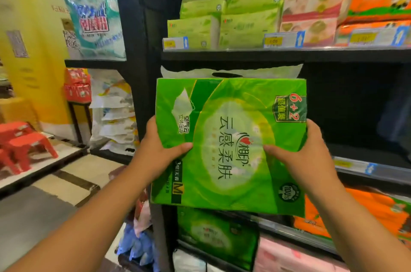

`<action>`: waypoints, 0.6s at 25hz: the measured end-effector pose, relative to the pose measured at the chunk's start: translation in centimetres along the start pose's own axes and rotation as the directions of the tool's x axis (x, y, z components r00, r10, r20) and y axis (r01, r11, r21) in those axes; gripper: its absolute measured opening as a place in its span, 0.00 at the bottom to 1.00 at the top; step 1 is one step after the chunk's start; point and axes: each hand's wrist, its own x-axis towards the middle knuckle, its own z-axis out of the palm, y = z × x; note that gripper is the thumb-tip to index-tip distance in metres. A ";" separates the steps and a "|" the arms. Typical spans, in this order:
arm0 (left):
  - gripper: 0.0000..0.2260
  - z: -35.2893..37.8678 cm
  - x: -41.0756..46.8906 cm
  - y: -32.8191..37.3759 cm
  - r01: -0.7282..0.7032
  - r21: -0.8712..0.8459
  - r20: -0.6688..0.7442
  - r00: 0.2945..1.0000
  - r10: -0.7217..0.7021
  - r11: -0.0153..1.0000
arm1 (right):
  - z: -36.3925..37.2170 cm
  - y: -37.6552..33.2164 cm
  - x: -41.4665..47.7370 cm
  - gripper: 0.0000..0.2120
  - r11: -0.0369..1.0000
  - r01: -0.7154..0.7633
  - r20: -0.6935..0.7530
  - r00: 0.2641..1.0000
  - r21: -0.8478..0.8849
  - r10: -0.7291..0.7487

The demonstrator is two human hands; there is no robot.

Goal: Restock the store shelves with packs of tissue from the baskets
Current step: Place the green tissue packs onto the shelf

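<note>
A large green tissue pack (231,138) is held up between both hands, in front of the dark opening of the middle shelf (367,156), its printed face towards the camera and its white carry handle on top. The left hand (160,149) grips the pack's left edge, thumb laid across the front; the right hand (307,154) grips the right edge the same way. The fingers behind the pack are hidden. On the upper shelf (289,55) stand light green tissue packs (222,27), pink packs (311,11) and orange packs (375,0). Below the held pack sits a second green pack (215,234), with a lower orange pack (355,211) to its right. Red plastic stools (24,140) stand far left.
</note>
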 end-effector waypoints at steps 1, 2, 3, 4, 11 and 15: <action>0.44 0.3 1.2 0.3 -0.024 -0.001 -0.012 1.000 0.024 1.000 | 0.0 -0.2 1.2 0.43 1.000 0.017 -0.013 1.000 -0.007 -0.017; 0.45 0.7 2.3 0.6 -0.045 0.003 -0.030 0.999 0.045 0.999 | 0.0 -0.2 2.2 0.45 1.000 0.029 -0.023 0.999 -0.005 -0.029; 0.44 1.1 3.3 0.8 -0.062 0.013 -0.052 0.997 0.062 0.998 | 0.0 -0.2 3.2 0.46 0.999 0.045 -0.036 0.998 0.009 -0.045; 0.44 1.7 4.2 1.0 -0.078 0.019 -0.074 0.994 0.079 0.997 | 0.0 0.0 4.2 0.46 0.997 0.065 -0.049 0.997 0.029 -0.063; 0.47 7.2 9.6 0.9 -0.116 0.020 -0.286 0.951 0.117 0.993 | 2.1 3.0 10.5 0.42 0.978 0.193 -0.178 0.968 0.072 -0.178; 0.45 9.8 12.2 -0.5 -0.116 -0.004 -0.378 0.920 0.106 0.993 | 3.5 5.0 13.4 0.38 0.975 0.187 -0.162 0.973 0.118 -0.167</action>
